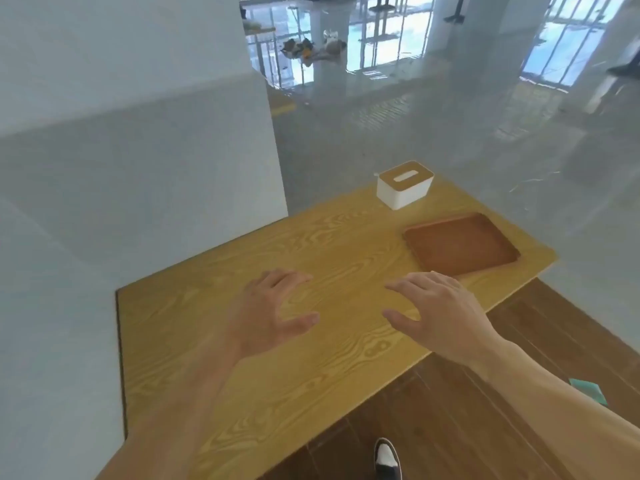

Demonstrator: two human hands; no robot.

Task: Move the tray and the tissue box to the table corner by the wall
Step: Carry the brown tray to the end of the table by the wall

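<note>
A white tissue box [403, 191] with a wooden lid stands at the far edge of the yellow wooden table [242, 341]. To its right, near the table's right corner, lies a brown wooden tray [460, 244], empty. My left hand [268, 315] hovers over the middle of the table, fingers spread, holding nothing. My right hand [438, 311] hovers beside it, open too, its fingertips just short of the tray's near edge.
A white wall [138, 168] runs along the table's left side and meets its far left corner. Beyond the table is a glossy grey floor. A brown plank floor lies to the right, with my shoe [387, 457] below.
</note>
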